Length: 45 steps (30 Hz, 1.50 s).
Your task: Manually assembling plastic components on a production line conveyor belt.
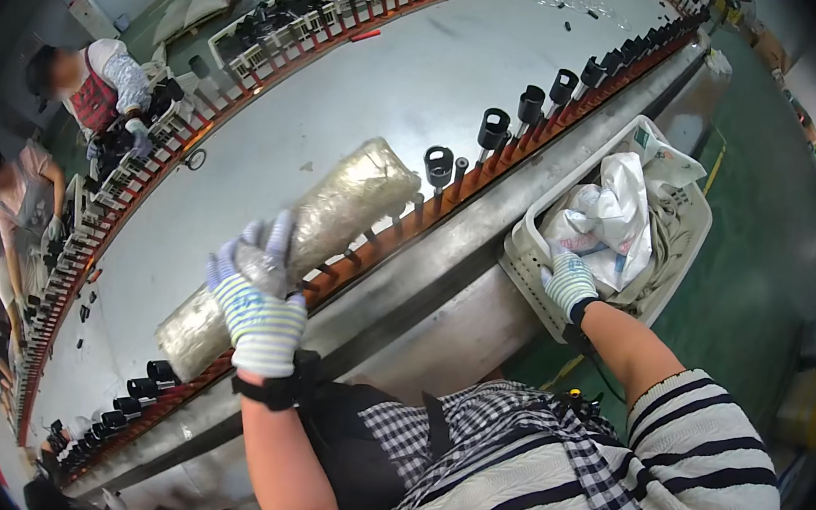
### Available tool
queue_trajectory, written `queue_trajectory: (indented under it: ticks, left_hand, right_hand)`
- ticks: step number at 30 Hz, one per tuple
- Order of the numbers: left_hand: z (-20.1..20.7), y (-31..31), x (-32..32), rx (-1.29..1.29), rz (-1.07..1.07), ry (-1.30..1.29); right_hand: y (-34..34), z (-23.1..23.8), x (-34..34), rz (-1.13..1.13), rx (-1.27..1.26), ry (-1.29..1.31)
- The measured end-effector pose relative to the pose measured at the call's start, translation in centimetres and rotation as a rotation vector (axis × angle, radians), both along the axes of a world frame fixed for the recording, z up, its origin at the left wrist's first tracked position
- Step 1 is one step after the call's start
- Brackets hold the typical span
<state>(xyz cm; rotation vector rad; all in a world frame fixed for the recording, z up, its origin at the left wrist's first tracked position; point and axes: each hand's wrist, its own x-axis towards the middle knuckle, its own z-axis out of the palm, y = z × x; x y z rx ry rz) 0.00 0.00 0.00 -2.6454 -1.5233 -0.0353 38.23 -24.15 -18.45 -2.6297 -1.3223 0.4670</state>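
A long bundle wrapped in clear plastic (pixel 360 194) lies slantwise over the near edge of the pale table. My left hand (pixel 259 304), in a striped knit glove, is closed on the crumpled plastic around its middle. What is inside the wrapping cannot be made out. To the right, my right hand (pixel 568 281), gloved alike, reaches over the side of a cream plastic basket (pixel 526 233). Its fingers are closed at the edge of a crumpled white plastic bag (pixel 605 217) lying inside; the fingertips are partly hidden. Greyish strips or cords (pixel 672 235) lie beside the bag.
Upright holders carrying black cylindrical parts (pixel 494 129) line the table's near edge, on both sides of the bundle. A metal rail (pixel 491 234) runs below them. Co-workers (pixel 99 94) stand across the table at left, near crates of black parts (pixel 283 24). Small black pieces (pixel 568 26) lie far off.
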Motion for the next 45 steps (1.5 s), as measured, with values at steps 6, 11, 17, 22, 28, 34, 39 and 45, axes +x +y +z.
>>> queue_trajectory:
  ticks: [6, 11, 17, 22, 28, 34, 39, 45]
  left_hand:
    - [1.1, 0.6, 0.7, 0.111, -0.007, 0.056]
    - [0.5, 1.3, 0.1, 0.245, -0.058, -0.135]
    - [-0.6, 2.6, 1.2, 0.123, -0.080, -0.014]
    - [0.2, 1.6, 2.5, 0.209, -0.126, -0.137]
    - [-1.8, 2.7, 2.7, 0.129, -0.124, -0.081]
    - [-0.6, 1.9, 3.5, 0.193, -0.088, -0.227]
    - [-1.2, 1.7, 4.0, 0.072, -0.065, -0.043]
    - [-0.5, 1.8, 3.2, 0.173, -0.038, -0.157]
  right_hand:
    - [3.6, 1.1, 0.4, -0.008, -0.029, 0.014]
    - [3.6, 1.3, -0.3, 0.010, 0.018, 0.024]
    - [4.0, 0.3, 0.4, 0.014, 0.008, 0.041]
    - [3.7, 0.2, 1.2, 0.026, 0.061, 0.011]
    - [3.6, -0.7, 1.5, 0.018, 0.001, 0.017]
    - [3.6, -0.1, 2.3, 0.027, 0.061, -0.015]
    - [3.5, -0.5, 2.9, -0.017, -0.016, 0.048]
    - [3.5, -1.3, 4.1, 0.018, 0.031, -0.035]
